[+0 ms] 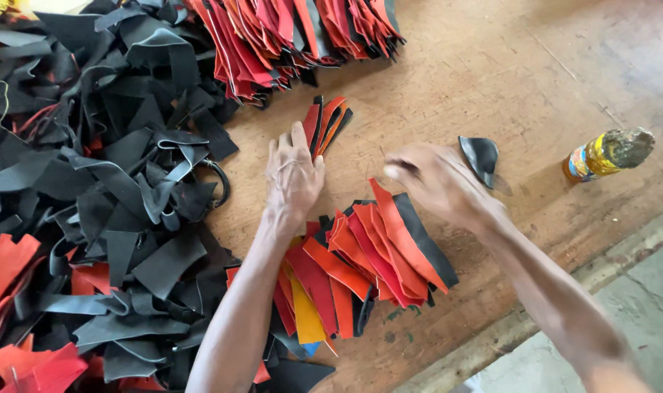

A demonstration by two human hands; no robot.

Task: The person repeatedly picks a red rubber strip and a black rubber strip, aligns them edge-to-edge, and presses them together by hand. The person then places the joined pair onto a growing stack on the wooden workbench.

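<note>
Forearms over fanned red, orange & black leather strips on wooden table.
L hand lies flat, fingers open, touching small strip bundle. R hand is blurred, cannot tell its grip; black curved piece just beside it, bottle further right.

right hand motion-blurred, its grip perhaps empty, black pile cropped left

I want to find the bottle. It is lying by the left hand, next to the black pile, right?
Not quite. The bottle does lie on the table, but it is out past the right hand, far from the left hand and the black pile. The head view shows it.
</note>
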